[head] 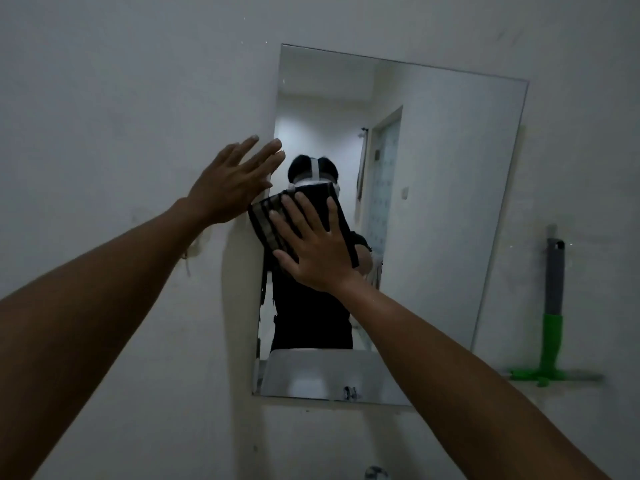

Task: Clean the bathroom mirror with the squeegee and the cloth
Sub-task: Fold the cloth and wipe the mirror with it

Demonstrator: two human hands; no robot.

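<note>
A frameless rectangular mirror hangs tilted on a white wall. My right hand lies flat with spread fingers on a dark striped cloth, pressing it against the mirror's left part. My left hand is flat with straight fingers on the wall, its fingertips at the mirror's left edge. A squeegee with a grey and green handle stands upright on a ledge to the right of the mirror, blade down, away from both hands.
The white wall surrounds the mirror. A narrow ledge carries the squeegee at the right. The mirror reflects a person in black, a sink rim and a door. A tap top shows at the bottom edge.
</note>
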